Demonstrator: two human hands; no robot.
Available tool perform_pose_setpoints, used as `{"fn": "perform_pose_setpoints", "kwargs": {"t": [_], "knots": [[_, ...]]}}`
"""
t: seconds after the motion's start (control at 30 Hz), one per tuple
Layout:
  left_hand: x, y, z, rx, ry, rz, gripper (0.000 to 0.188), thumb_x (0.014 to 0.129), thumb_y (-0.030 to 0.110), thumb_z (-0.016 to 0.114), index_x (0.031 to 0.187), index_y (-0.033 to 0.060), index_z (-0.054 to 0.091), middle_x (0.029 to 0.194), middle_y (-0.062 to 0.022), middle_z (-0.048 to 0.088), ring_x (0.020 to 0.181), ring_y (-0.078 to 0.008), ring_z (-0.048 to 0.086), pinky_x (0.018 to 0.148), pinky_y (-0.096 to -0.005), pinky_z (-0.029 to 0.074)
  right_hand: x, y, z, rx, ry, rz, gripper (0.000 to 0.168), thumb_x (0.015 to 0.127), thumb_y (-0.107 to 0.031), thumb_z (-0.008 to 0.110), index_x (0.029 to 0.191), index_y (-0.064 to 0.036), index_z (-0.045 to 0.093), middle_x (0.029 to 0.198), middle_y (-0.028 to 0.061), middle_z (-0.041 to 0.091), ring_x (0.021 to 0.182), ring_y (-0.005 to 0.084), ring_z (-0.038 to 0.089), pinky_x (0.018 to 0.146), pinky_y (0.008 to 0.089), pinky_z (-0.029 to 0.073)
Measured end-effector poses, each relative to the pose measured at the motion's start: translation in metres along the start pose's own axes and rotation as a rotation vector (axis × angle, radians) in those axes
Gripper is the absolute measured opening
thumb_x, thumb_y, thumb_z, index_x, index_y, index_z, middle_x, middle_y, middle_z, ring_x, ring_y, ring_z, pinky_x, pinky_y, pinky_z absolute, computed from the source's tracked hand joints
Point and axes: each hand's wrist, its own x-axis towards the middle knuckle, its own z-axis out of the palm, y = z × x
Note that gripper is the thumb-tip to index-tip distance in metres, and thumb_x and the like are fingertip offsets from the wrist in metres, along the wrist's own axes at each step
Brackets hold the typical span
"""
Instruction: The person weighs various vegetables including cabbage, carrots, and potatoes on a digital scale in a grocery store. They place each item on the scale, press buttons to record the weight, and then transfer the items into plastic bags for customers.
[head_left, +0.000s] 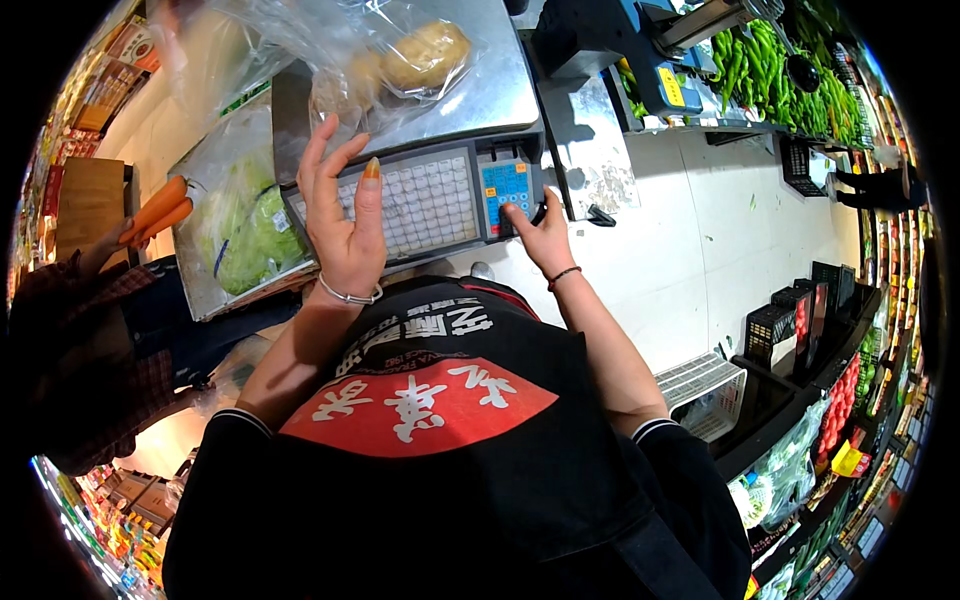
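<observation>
Clear plastic bags with potatoes (427, 58) lie on the metal platform (495, 90) of a weighing scale. Below the platform, the scale's front panel has a wide key grid (420, 206) and a blue keypad (504, 184). My left hand (341, 210) is raised over the left end of the key grid, fingers spread and holding nothing. At the lower part of the blue keypad, my right hand (544, 229) has its thumb on or just above the keys and its fingers at the panel's right edge; it holds nothing. Left of the scale is bagged green leafy produce (259, 225).
At the left, another person's hand (124, 240) holds carrots (163, 208). Green peppers (765, 67) fill a shelf at the upper right, beside a dark blue machine (645, 52). A white plastic crate (705, 390) and black crates (771, 330) stand at the lower right.
</observation>
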Motion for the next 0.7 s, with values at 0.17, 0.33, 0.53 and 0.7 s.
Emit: {"fn": "perform_pose_setpoints", "kwargs": {"t": [0.17,0.33,0.53,0.7], "knots": [[0.001,-0.003,-0.006,-0.006,0.028,-0.017,0.027,0.091,0.012,0.053,0.115,-0.0021,0.056,0.137,-0.0180,0.042,0.128,-0.0310,0.038,0.106,-0.0389,0.028,0.012,-0.024,0.019,-0.310,0.088,0.045,0.090,0.069,-0.041,0.079,0.128,0.013,0.038,0.119,0.0291,0.052,0.112,0.0402,0.051,0.096,0.0420,0.041],[0.021,-0.023,-0.015,-0.031,0.118,-0.127,0.042,0.090,0.016,0.057,0.126,-0.0038,0.047,0.138,-0.0183,0.042,0.128,-0.0295,0.038,0.108,-0.0377,0.026,0.009,-0.027,0.015,-0.273,0.194,-0.053,0.080,0.069,-0.036,0.080,0.122,0.011,0.045,0.117,0.0278,0.053,0.109,0.0391,0.052,0.096,0.0424,0.041],[0.074,-0.067,-0.031,-0.184,-0.006,-0.609,0.073,0.080,0.037,0.074,0.130,-0.0058,0.043,0.131,-0.0176,0.049,0.122,-0.0227,0.045,0.103,-0.0306,0.034,0.012,-0.037,0.009,0.514,0.203,0.070,0.017,0.089,-0.019,0.063,0.091,-0.002,0.058,0.075,0.0037,0.059,0.062,0.0095,0.051,0.057,0.0227,0.042],[0.128,-0.075,-0.026,-0.551,-0.182,-0.653,0.066,0.080,0.030,0.076,0.128,-0.0017,0.044,0.120,-0.0099,0.057,0.108,-0.0178,0.055,0.094,-0.0294,0.043,0.011,-0.074,0.023,0.768,0.109,0.502,0.019,0.092,-0.025,0.060,0.085,-0.007,0.060,0.063,-0.0004,0.055,0.049,0.0093,0.046,0.046,0.0215,0.036]]}}
